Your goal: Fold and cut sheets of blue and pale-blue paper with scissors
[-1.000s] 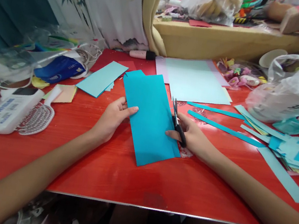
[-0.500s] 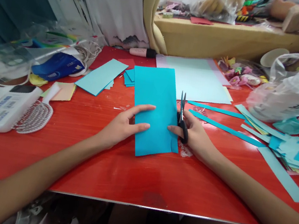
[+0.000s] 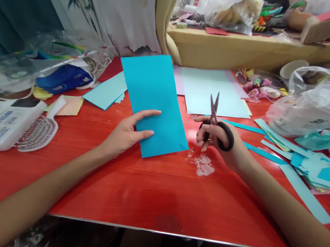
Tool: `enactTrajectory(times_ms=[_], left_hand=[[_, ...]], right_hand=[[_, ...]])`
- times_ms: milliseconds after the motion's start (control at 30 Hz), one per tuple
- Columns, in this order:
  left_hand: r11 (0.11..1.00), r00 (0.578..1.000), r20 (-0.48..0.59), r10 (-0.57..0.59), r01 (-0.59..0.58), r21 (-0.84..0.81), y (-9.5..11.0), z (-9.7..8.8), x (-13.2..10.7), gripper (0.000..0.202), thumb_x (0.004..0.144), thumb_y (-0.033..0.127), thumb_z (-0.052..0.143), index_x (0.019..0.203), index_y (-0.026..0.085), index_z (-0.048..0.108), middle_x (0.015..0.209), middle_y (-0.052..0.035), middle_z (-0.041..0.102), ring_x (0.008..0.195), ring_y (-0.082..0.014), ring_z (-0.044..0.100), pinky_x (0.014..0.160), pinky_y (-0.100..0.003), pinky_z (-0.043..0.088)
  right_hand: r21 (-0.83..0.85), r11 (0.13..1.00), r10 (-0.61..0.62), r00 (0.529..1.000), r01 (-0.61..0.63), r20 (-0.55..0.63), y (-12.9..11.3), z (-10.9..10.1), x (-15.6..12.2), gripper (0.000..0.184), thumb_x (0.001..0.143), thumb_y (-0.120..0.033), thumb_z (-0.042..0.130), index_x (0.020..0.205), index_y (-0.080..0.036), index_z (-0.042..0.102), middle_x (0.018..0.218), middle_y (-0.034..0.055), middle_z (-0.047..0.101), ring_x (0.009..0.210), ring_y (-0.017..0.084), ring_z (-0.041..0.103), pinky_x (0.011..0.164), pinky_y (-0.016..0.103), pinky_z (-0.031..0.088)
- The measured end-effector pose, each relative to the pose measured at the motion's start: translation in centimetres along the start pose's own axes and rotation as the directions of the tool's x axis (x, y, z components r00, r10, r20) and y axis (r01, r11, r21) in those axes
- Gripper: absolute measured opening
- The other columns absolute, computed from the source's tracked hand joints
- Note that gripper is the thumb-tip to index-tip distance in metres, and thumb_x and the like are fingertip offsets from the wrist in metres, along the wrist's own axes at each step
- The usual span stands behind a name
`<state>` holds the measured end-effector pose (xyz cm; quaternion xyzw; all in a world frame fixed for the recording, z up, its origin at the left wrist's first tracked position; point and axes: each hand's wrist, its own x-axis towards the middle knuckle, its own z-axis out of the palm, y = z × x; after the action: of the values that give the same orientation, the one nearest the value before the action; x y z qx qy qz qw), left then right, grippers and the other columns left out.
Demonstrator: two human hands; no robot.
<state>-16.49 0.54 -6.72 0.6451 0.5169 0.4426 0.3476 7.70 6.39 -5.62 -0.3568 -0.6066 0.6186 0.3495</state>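
A long teal paper sheet [image 3: 153, 96] is tilted up off the red table [image 3: 141, 187], its far end raised toward the curtain. My left hand [image 3: 127, 133] pinches its near left edge, thumb beneath and fingers on top. My right hand [image 3: 217, 138] is apart from the sheet, just right of it, its fingers through the black handles of a pair of scissors [image 3: 216, 121]. The blades point away from me, slightly parted. A patch of white residue [image 3: 204, 166] lies on the table below that hand.
Pale blue sheets [image 3: 211, 91] lie behind, cut teal strips [image 3: 285, 158] and scraps to the right under a plastic bag [image 3: 317, 102]. At left are a hairbrush [image 3: 39, 130], a white device [image 3: 1, 125], a blue pouch [image 3: 63, 79] and a light teal piece [image 3: 105, 92].
The left hand has lifted and swung the teal sheet up and to the left. The right hand has come off the sheet's edge and raised the scissors to the right.
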Motion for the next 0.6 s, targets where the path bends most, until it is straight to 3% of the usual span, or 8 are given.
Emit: enactTrajectory(times_ms=[133,267,433,600], left_hand=[[0.996,0.996,-0.053,0.067,-0.063,0.070,0.3,-0.7,0.2,0.042,0.076,0.031,0.059,0.118,0.028,0.052,0.126,-0.0010,0.051,0.114,-0.0241,0.047,0.088,-0.035,0.047],[0.990,0.992,-0.082,0.096,-0.087,0.108,0.6,-1.0,0.2,0.043,0.076,0.031,0.060,0.119,0.028,0.051,0.126,-0.0013,0.051,0.113,-0.0242,0.048,0.088,-0.035,0.047],[0.989,0.985,-0.123,0.118,-0.106,0.100,0.7,-1.5,0.4,0.046,0.076,0.030,0.060,0.120,0.029,0.050,0.127,-0.0004,0.050,0.113,-0.0241,0.048,0.089,-0.035,0.047],[0.992,0.974,-0.192,0.122,-0.112,0.064,0.6,-1.9,0.7,0.046,0.075,0.030,0.060,0.120,0.030,0.051,0.127,-0.0001,0.050,0.115,-0.0246,0.047,0.089,-0.036,0.047]], right_hand=[[-0.122,0.993,0.016,0.989,0.003,0.149,-1.0,1.0,-1.1,0.023,0.078,-0.033,0.057,0.094,-0.017,0.059,0.057,-0.0002,0.058,0.046,0.011,0.055,0.036,0.022,0.036],[-0.224,0.970,0.160,0.950,-0.099,0.270,-0.9,1.9,-1.9,0.027,0.077,-0.036,0.059,0.097,-0.017,0.060,0.053,-0.0017,0.058,0.039,0.010,0.053,0.034,0.021,0.035],[-0.319,0.931,0.266,0.930,-0.179,0.254,-0.5,1.6,-1.7,0.033,0.075,-0.042,0.061,0.097,-0.017,0.060,0.050,-0.0021,0.057,0.038,0.010,0.051,0.033,0.021,0.034],[-0.346,0.907,0.325,0.920,-0.239,0.217,-1.7,2.0,-2.0,0.038,0.075,-0.044,0.061,0.100,-0.016,0.060,0.056,-0.0002,0.057,0.044,0.010,0.052,0.037,0.022,0.035]])
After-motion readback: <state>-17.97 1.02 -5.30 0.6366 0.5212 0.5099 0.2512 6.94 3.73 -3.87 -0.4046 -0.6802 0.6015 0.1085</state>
